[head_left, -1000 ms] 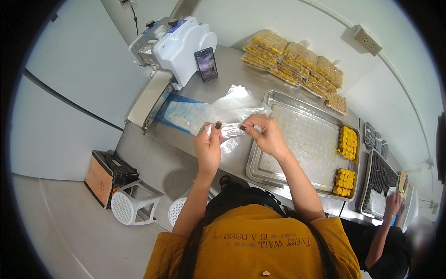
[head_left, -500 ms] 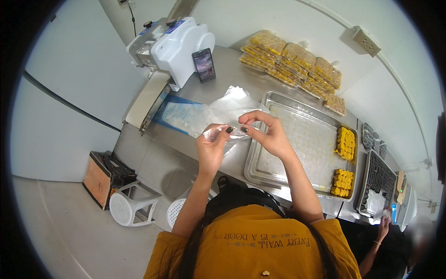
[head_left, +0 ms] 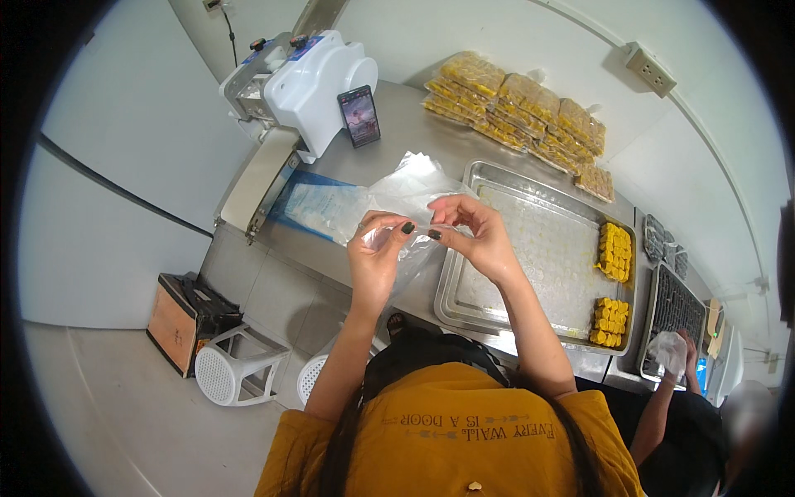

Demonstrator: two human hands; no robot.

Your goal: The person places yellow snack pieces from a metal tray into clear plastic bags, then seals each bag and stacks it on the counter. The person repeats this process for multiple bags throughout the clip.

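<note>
A thin clear plastic bag [head_left: 414, 265] is pinched between both hands. My left hand [head_left: 374, 258] grips its left part with bent thumb and fingers, and my right hand [head_left: 476, 240] holds its edge between thumb and curled fingers. Beneath them, loose plastic sheets [head_left: 393, 186] lie with a blue plastic sheet [head_left: 302, 185] on the steel counter [head_left: 393, 124]. To the right, a large steel tray [head_left: 464, 199] holds two yellow blocks [head_left: 614, 251] of small bundled pieces near its right side.
Bagged yellow food [head_left: 468, 79] is stacked along the wall. A white machine [head_left: 306, 91] with a propped phone [head_left: 359, 116] stands back left. Right are a dark-filled tray [head_left: 675, 306] and a co-worker [head_left: 679, 439] holding plastic. A box [head_left: 178, 319] and stools [head_left: 224, 373] sit on the floor.
My fingers have shifted along the bag, which now hangs down looser between them, my right fingers more curled. The co-worker's hands have moved, with clear plastic lifted over their tray.
</note>
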